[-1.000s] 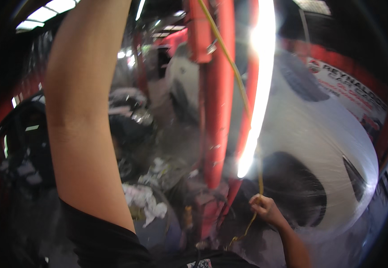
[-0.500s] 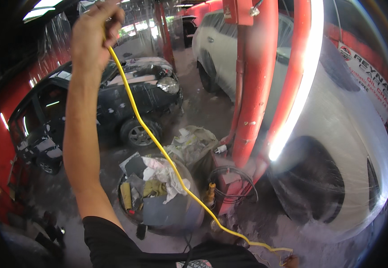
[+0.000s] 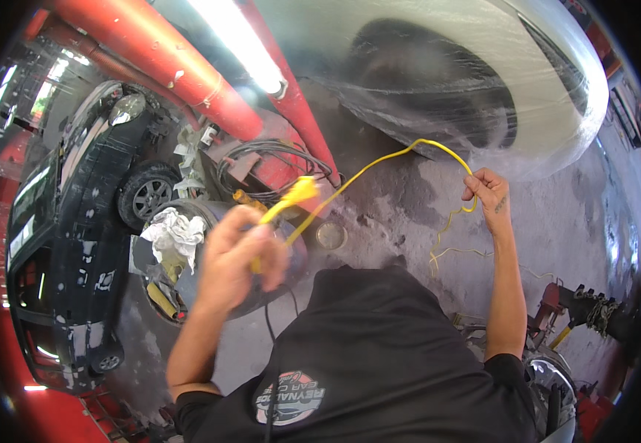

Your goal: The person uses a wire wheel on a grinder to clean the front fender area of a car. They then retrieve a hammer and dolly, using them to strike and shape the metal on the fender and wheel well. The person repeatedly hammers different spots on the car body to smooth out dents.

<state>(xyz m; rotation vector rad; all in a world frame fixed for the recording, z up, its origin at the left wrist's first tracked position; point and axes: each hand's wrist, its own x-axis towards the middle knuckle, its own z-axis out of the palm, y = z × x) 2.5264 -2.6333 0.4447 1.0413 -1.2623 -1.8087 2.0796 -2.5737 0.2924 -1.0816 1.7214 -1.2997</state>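
A yellow electrical cord (image 3: pixel 425 141) hangs in a loose arch between my two hands. My left hand (image 3: pixel 235 255), smeared a little by motion, is closed around the cord near its end. A thick yellow connector (image 3: pixel 302 190) sticks out past those fingers; whether it is a plug or a socket I cannot make out. Further right, my right hand (image 3: pixel 488 196) pinches the cord between thumb and fingers. Below that pinch, a thinner wavy length of cord (image 3: pixel 449 221) trails down toward the floor.
Left of centre stands a drum (image 3: pixel 206 210) with white crumpled rags (image 3: pixel 175 235) on top. Behind it are a coiled black cable (image 3: pixel 250 166), red pillar (image 3: pixel 180 70) and lit tube lamp (image 3: pixel 243 44). A plastic-covered car (image 3: pixel 475 44) and a patchy dark car (image 3: pixel 77 221) flank them.
My left hand has come down from high at the upper left to in front of my torso. My right hand has risen from the lower right edge. The view has tilted down.
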